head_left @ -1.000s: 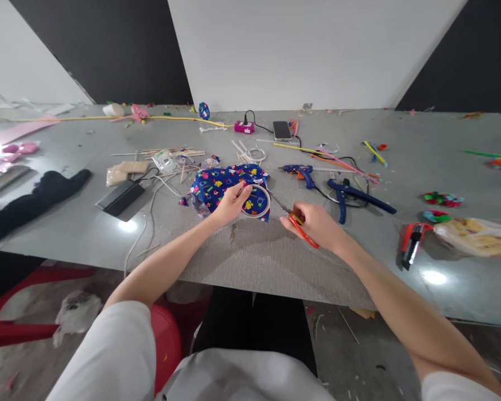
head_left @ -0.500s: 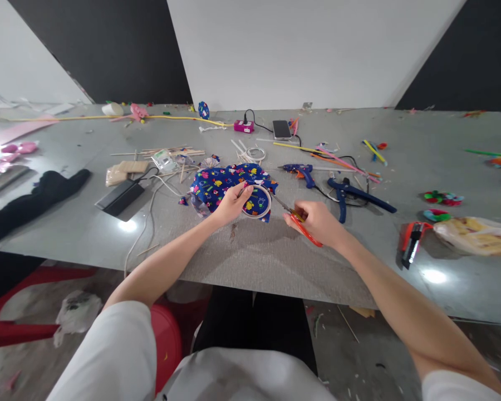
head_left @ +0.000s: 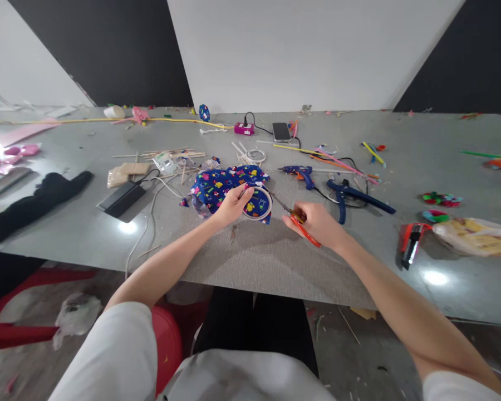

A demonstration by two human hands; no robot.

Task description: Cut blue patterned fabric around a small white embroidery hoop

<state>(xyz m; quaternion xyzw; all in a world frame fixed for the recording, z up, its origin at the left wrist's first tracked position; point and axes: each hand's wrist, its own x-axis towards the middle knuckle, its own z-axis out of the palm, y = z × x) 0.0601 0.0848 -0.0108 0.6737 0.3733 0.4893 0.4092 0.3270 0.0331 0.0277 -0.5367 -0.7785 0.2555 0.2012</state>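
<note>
My left hand (head_left: 235, 204) is closed on the upper left edge of a white ring (head_left: 270, 208). Blue printed fabric (head_left: 217, 184) fills this ring and spreads out behind it to the left, over the table. A corner of the fabric hangs below the ring's lower right side. In my right hand (head_left: 317, 220) is a pair of scissors (head_left: 304, 229) with red-orange handles. Their blades point up and left, with the tips at the ring's upper right rim; how far apart the blades are is hard to see.
Behind the fabric lie a loose white ring (head_left: 256, 156) and thin sticks (head_left: 171, 153). A blue glue gun (head_left: 298, 172) and blue-handled tool (head_left: 359, 195) lie to the right, with a utility knife (head_left: 412, 245) farther over. A black box with a cord (head_left: 123, 199) is at left.
The fabric flap that stuck out past the ring's upper right now reaches less far right. Both hands stay nearly in place, with the scissors still at the rim.
</note>
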